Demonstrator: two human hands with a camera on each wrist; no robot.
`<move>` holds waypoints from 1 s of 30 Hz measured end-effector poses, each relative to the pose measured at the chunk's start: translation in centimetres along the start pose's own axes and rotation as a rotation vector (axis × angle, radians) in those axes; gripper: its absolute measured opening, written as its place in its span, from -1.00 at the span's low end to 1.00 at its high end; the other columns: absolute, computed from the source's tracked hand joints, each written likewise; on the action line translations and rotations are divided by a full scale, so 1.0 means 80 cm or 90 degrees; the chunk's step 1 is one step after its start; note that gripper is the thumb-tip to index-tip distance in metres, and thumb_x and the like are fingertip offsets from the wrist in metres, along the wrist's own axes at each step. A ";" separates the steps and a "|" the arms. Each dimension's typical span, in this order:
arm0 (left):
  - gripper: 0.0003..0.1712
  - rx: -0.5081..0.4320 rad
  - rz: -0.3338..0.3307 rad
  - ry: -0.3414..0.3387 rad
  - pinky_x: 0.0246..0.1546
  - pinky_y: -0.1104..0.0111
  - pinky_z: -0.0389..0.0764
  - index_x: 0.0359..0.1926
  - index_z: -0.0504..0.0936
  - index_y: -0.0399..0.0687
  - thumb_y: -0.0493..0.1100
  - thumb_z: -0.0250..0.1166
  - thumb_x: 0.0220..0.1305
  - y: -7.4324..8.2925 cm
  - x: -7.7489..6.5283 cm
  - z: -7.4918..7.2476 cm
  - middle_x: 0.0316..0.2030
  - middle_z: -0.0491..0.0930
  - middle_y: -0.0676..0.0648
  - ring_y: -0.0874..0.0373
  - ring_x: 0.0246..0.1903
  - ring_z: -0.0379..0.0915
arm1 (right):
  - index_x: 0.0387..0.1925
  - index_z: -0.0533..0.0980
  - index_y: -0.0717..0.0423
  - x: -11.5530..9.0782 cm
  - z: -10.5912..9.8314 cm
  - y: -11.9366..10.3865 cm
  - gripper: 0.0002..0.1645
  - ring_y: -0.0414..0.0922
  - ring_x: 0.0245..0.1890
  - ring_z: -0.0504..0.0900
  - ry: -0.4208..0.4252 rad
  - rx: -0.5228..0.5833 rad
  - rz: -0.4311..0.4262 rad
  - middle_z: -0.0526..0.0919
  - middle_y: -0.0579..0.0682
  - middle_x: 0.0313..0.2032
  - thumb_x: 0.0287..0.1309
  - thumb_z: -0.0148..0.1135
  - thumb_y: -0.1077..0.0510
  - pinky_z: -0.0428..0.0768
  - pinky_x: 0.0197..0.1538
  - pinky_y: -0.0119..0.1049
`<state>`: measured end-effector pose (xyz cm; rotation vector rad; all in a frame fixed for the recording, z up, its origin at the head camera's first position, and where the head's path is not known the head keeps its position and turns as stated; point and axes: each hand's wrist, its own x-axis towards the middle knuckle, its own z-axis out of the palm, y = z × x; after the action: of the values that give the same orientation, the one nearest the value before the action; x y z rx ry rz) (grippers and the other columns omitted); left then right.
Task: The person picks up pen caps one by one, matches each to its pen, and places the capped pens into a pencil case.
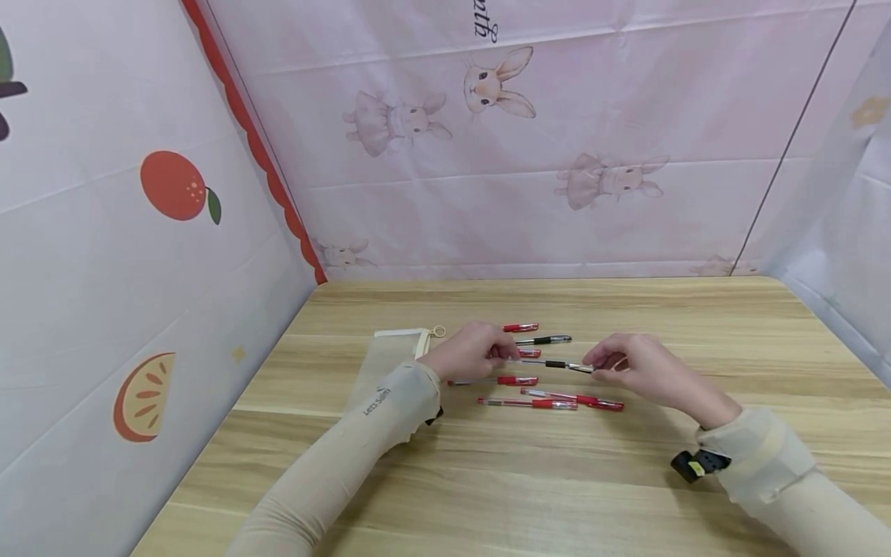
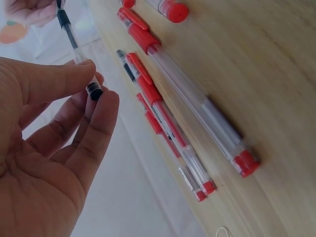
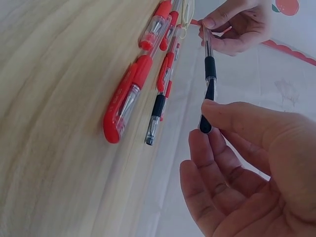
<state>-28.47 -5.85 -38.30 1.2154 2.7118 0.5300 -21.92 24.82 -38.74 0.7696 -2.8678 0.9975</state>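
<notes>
A clear pen with a black grip and cap point(image 1: 554, 363) is held up between both hands, above the pens on the table. My left hand point(image 1: 472, 350) pinches its black-plugged rear end point(image 2: 94, 91) between thumb and fingers. At the capped end point(image 3: 208, 111), my right hand point(image 1: 636, 367) pinches the black clip with thumb and fingertips. Below, several red pens point(image 1: 536, 403) and another black pen point(image 1: 546, 340) lie roughly side by side. In the left wrist view a red pen point(image 2: 187, 94) lies nearest to the left hand's camera.
A pale zip pouch point(image 1: 400, 344) with a ring pull point(image 1: 438, 331) lies left of the pens, partly hidden behind the left forearm. The wooden table point(image 1: 529, 495) meets a pink rabbit-print cloth point(image 1: 501, 201) at the back and a white fruit-print cloth point(image 1: 230, 309) at the left.
</notes>
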 end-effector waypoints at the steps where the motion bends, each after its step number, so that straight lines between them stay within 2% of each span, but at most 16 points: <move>1: -0.73 0.001 0.002 -0.001 -0.13 0.47 0.62 0.01 0.83 0.05 -0.34 0.31 0.47 0.000 0.001 0.000 -0.07 0.79 0.08 0.25 -0.22 0.58 | -0.11 0.77 0.16 0.000 0.000 -0.001 -0.83 -0.24 -0.23 0.69 0.000 -0.001 0.000 0.81 -0.04 -0.22 0.26 0.48 0.32 0.70 -0.15 -0.42; 9: -0.74 -0.001 -0.011 -0.011 -0.12 0.48 0.63 0.04 0.83 0.07 -0.30 0.34 0.48 0.004 0.002 0.000 -0.05 0.79 0.10 0.25 -0.21 0.58 | -0.12 0.77 0.14 0.003 0.002 -0.004 -0.84 -0.24 -0.22 0.70 -0.009 -0.009 -0.009 0.82 -0.07 -0.22 0.27 0.46 0.32 0.71 -0.14 -0.40; 24: -0.70 0.005 0.000 -0.019 -0.16 0.48 0.62 0.00 0.83 0.04 -0.38 0.28 0.47 0.008 0.004 -0.001 -0.09 0.78 0.09 0.22 -0.24 0.56 | -0.11 0.78 0.14 0.005 0.004 -0.008 -0.83 -0.29 -0.27 0.66 -0.007 -0.011 -0.020 0.81 -0.06 -0.21 0.28 0.46 0.33 0.70 -0.16 -0.42; 30: -0.68 0.026 0.000 -0.026 -0.01 0.43 0.66 0.05 0.81 0.04 -0.39 0.28 0.47 0.011 0.005 0.000 -0.05 0.78 0.08 0.22 -0.17 0.57 | -0.10 0.78 0.12 0.005 0.004 -0.008 -0.80 -0.27 -0.24 0.68 0.008 -0.022 -0.024 0.82 -0.08 -0.22 0.27 0.45 0.36 0.71 -0.12 -0.39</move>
<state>-28.13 -4.99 -37.99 1.2214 2.7020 0.4477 -21.94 23.96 -38.57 0.8087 -2.8409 0.9417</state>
